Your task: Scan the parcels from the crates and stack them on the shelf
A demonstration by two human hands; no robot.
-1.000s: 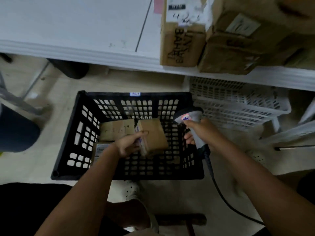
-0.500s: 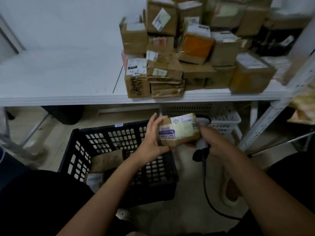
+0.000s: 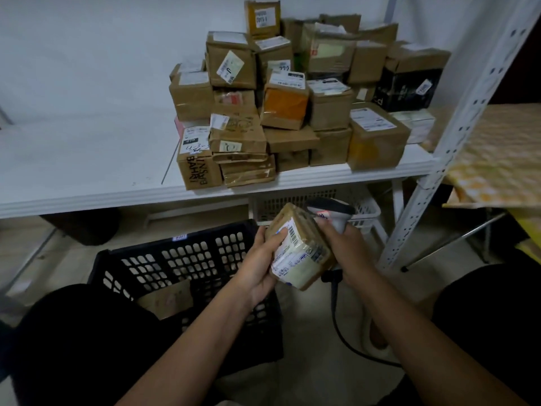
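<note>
A small brown parcel (image 3: pixel 298 253) with white labels and a barcode hangs tilted between both hands, above the right end of the black crate (image 3: pixel 152 259). My left hand (image 3: pixel 259 266) grips it from the left side. My right hand (image 3: pixel 349 253) holds a grey barcode scanner (image 3: pixel 332 213) by its handle, and its fingers also touch the parcel's right side. One brown parcel (image 3: pixel 167 298) shows inside the crate. The white shelf (image 3: pixel 87 159) carries a pile of stacked parcels (image 3: pixel 292 112) on its right half.
A white plastic basket (image 3: pixel 360 206) sits under the shelf behind the scanner. The white perforated shelf post (image 3: pixel 439 159) rises at right. The scanner cable (image 3: pixel 345 341) trails to the floor. A patterned yellow surface (image 3: pixel 497 159) lies beyond the post. My dark-clad knees fill the lower corners.
My left hand lifted the parcel out of the crate up to the scanner, then turned it from level to tilted. The view rose from the crate to the shelf.
</note>
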